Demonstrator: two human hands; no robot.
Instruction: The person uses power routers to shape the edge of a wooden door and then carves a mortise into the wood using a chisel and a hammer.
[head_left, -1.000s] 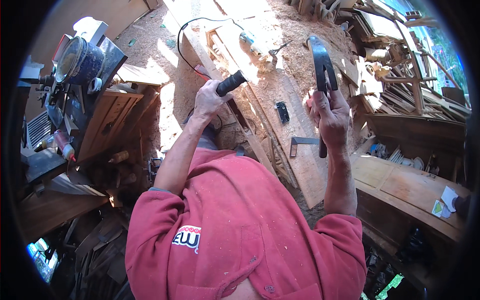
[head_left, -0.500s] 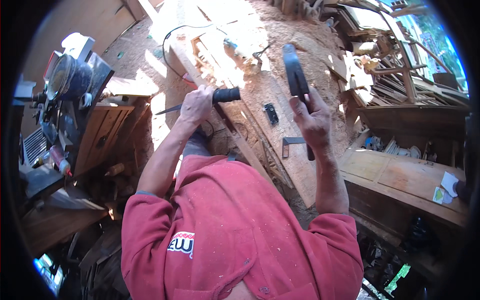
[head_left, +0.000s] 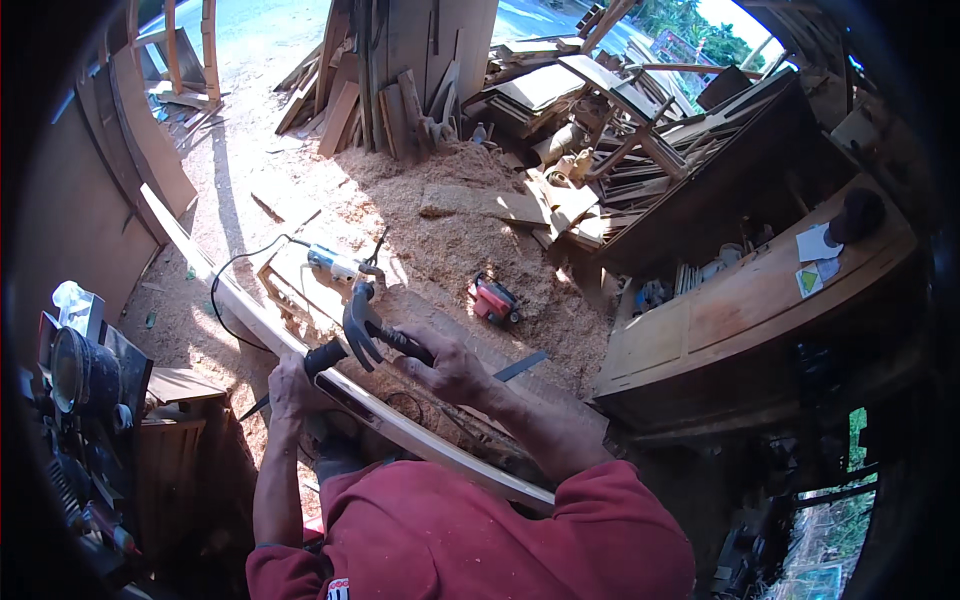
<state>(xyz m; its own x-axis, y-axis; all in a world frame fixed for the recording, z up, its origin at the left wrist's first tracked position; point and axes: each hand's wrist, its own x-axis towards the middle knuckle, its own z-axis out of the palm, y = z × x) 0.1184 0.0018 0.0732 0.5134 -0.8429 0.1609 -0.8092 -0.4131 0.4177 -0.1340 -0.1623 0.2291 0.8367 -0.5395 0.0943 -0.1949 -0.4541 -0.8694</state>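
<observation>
My left hand (head_left: pixel 289 388) is closed round a chisel (head_left: pixel 327 356). Its thick black handle sticks out to the right of the fist, and its dark pointed blade comes out at the lower left. My right hand (head_left: pixel 447 368) grips the dark handle of a claw hammer (head_left: pixel 360 322). The hammer head is close by the butt of the chisel handle; whether they touch I cannot tell. Below both hands runs a long pale wooden beam (head_left: pixel 450 465), bent by the lens, with a dark slot near the left hand.
Beyond the beam lie a corded power tool (head_left: pixel 335 262) and a red power tool (head_left: pixel 492 298) on wood shavings (head_left: pixel 430 245). A metal blade (head_left: pixel 520 366) lies right of my right hand. A wooden cabinet (head_left: pixel 740 310) stands right, cluttered gear (head_left: pixel 85 370) left, stacked boards (head_left: pixel 400 115) behind.
The hammer has come down from its raised place on the right, leftward to the chisel handle. My left hand appears lower and further left as the view shifted.
</observation>
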